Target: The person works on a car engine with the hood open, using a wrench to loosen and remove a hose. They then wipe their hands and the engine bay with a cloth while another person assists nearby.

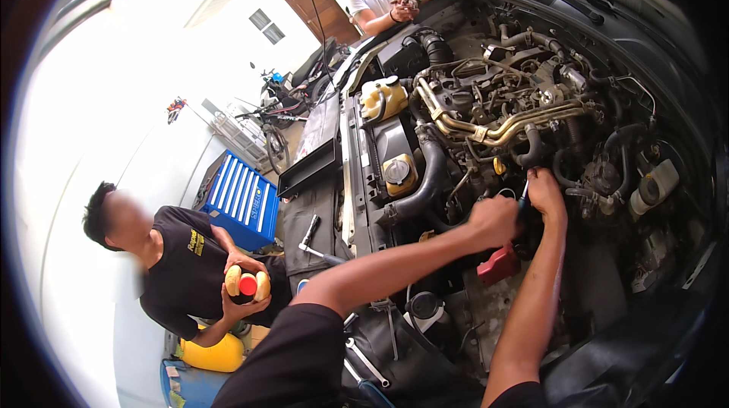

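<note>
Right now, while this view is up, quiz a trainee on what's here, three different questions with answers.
1. True or false: the right hand grips the ratchet on the dark cover.
2. What is the main colour of the tool chest: (a) red, (b) blue, (c) yellow?
3. How many other people are in view?

Key:
1. False; the ratchet lies apart, while the right hand and left hand are near the engine.
2. (b).
3. Two: one dark-shirted person, one white-shirted person.

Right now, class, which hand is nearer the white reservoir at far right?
Right hand: it is left of the white reservoir. The left hand is farther left and slightly lower.
</note>
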Motion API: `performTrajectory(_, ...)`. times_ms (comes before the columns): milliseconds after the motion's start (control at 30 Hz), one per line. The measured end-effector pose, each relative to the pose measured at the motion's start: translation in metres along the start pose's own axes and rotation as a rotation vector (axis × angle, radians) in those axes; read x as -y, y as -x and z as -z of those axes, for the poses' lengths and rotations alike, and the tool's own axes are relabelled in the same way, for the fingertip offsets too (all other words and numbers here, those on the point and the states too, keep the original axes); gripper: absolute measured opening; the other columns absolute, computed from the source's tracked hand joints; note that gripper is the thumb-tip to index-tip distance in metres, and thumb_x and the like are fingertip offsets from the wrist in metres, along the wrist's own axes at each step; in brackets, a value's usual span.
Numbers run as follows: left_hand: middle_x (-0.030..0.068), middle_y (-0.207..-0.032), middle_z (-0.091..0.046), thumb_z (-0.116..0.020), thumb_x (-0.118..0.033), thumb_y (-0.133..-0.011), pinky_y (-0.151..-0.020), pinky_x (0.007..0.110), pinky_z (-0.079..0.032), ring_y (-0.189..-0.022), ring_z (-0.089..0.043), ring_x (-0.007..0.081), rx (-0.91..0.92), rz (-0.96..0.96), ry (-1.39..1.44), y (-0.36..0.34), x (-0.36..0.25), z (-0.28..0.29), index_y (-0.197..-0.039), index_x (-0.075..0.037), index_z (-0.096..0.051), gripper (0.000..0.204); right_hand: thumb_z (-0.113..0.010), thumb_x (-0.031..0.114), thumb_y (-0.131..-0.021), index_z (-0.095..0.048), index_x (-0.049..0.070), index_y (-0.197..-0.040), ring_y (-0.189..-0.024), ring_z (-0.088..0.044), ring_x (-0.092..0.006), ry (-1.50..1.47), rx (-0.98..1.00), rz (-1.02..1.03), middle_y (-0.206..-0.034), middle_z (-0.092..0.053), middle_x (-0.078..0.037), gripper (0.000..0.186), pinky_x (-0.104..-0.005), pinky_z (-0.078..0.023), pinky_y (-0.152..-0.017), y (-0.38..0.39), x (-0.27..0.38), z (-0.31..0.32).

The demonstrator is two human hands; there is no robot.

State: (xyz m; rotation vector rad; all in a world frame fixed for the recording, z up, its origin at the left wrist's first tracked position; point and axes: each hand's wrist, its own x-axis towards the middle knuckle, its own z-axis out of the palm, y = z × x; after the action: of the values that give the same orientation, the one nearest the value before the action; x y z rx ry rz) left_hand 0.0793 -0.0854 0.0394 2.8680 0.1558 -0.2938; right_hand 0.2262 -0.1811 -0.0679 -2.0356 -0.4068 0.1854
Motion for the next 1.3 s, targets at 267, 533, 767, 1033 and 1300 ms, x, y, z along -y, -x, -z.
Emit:
performTrajectory(267, 0.0210, -0.111, -0.065, -0.070, -0.032, -0.089, -0.079, 0.050, -0.056, -0.100, -0.068, 0.0398, -0.220, -0.147, -0.223, -0.027, 0.087, 0.036, -0.108, 0.000, -0.062, 0.038, -0.048, 0.029, -0.105, -0.063, -0.007, -0.111, -0.085, -0.064, -0.0375, -0.110, -0.025, -0.155, -0.095, -0.066, -0.027, 0.040, -0.0474, -0.048, -0.075, -0.003, 0.011, -0.012)
performTrajectory(533, 0.0274, -0.076, -0.068, -0.069, -0.010, -0.076, -0.067, 0.051, -0.059, -0.076, -0.071, 0.0453, -0.132, -0.148, 0.028, -0.010, -0.004, -0.036, -0.073, 0.003, -0.067, 0.014, -0.047, 0.030, -0.106, -0.065, -0.003, -0.112, -0.058, -0.064, -0.0282, 0.070, -0.133, 0.087, -0.077, -0.065, -0.020, 0.038, -0.0425, -0.048, -0.054, -0.013, -0.025, -0.024)
performTrajectory(767, 0.0234, -0.099, -0.071, -0.067, -0.032, -0.089, -0.073, 0.050, -0.059, -0.090, -0.072, 0.0417, -0.116, -0.020, -0.154, 0.001, 0.018, -0.009, -0.098, 0.001, -0.069, 0.034, -0.047, 0.030, -0.106, -0.065, -0.001, -0.110, -0.056, -0.063, -0.0262, -0.033, -0.037, -0.121, -0.074, -0.065, -0.018, 0.036, -0.0418, -0.046, -0.051, -0.007, -0.006, -0.004)
performTrajectory(1033, 0.0218, -0.094, -0.071, -0.067, -0.018, -0.085, -0.074, 0.051, -0.057, -0.088, -0.071, 0.0402, -0.200, -0.072, -0.181, -0.005, 0.042, 0.012, -0.098, 0.002, -0.066, 0.024, -0.046, 0.030, -0.106, -0.062, -0.001, -0.117, -0.062, -0.068, -0.0288, -0.065, -0.013, -0.206, -0.087, -0.069, -0.022, 0.037, -0.0436, -0.051, -0.060, -0.010, -0.006, -0.014)
performTrajectory(1300, 0.0243, -0.089, -0.070, -0.068, -0.018, -0.082, -0.070, 0.047, -0.060, -0.085, -0.072, 0.0406, -0.144, -0.095, -0.017, -0.025, -0.021, -0.056, -0.086, 0.002, -0.069, 0.020, -0.046, 0.027, -0.105, -0.062, -0.004, -0.111, -0.079, -0.067, -0.0374, 0.129, -0.181, 0.166, -0.096, -0.068, -0.026, 0.036, -0.0502, -0.051, -0.077, -0.020, -0.028, -0.025)
